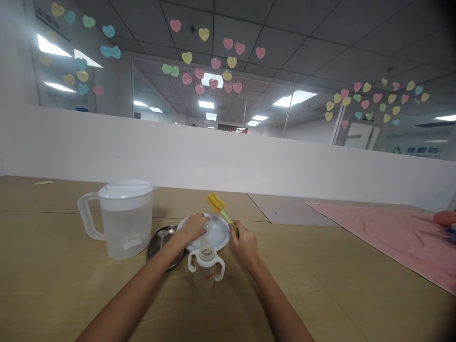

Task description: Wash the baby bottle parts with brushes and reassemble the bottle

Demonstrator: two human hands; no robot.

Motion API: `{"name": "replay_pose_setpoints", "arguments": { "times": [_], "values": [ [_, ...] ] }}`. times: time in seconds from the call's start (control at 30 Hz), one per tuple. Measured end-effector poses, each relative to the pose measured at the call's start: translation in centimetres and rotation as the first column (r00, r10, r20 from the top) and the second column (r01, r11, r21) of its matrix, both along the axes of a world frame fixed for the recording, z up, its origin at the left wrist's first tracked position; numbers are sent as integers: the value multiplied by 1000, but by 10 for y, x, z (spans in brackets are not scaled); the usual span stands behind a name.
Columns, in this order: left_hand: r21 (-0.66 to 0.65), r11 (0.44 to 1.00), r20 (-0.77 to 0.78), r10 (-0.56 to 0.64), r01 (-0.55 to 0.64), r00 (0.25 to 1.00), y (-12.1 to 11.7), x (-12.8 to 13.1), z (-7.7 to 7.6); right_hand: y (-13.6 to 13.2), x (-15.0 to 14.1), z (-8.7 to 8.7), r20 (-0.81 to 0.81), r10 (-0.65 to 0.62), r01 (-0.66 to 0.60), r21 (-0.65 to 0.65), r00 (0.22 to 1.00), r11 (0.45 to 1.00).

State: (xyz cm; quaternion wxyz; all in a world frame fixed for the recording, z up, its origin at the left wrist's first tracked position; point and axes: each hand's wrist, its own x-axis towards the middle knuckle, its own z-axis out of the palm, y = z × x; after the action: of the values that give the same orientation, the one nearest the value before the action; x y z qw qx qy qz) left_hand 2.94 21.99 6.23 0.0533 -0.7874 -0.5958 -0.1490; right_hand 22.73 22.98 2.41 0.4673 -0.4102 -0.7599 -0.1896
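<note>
My right hand (245, 242) is closed round the green handle of a bottle brush (215, 202), its yellow sponge head pointing up and to the left. My left hand (194, 227) reaches over a white plate (223, 237), fingers closed on a small clear dome-like piece (207, 225), perhaps a bottle cap; the fingers partly hide it. Nearer me stands an uncapped clear baby bottle (205, 273) with two white handles, upright on the table. Left of the plate, a round metal tray (154, 249) holds a white straw-like part (163, 236), partly behind my left forearm.
A translucent lidded pitcher (126, 223) with a liquid inside stands on the wooden table (320, 285) at the left. A pink cloth (384, 232) and a grey mat (292, 210) lie at the right. Behind runs a low white wall (213, 159) below glass with heart-shaped notes.
</note>
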Motion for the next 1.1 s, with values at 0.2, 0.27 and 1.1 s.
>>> {"name": "replay_pose_setpoints", "arguments": {
  "times": [0.2, 0.27, 1.1],
  "values": [
    [367, 921, 442, -47, -132, 896, -16, -12, 43, -3, -3, -2, -138, -29, 28, -11, 990, 1000],
    [424, 883, 660, -148, -202, 737, -20, -12, 54, -2, -5, -5, -142, -18, 21, 17, 990, 1000],
    [368, 926, 751, -239, -90, 616, -39, -2, 71, -3, 4, 1, 104, 2, -47, 431, 995, 901]
  ]
}}
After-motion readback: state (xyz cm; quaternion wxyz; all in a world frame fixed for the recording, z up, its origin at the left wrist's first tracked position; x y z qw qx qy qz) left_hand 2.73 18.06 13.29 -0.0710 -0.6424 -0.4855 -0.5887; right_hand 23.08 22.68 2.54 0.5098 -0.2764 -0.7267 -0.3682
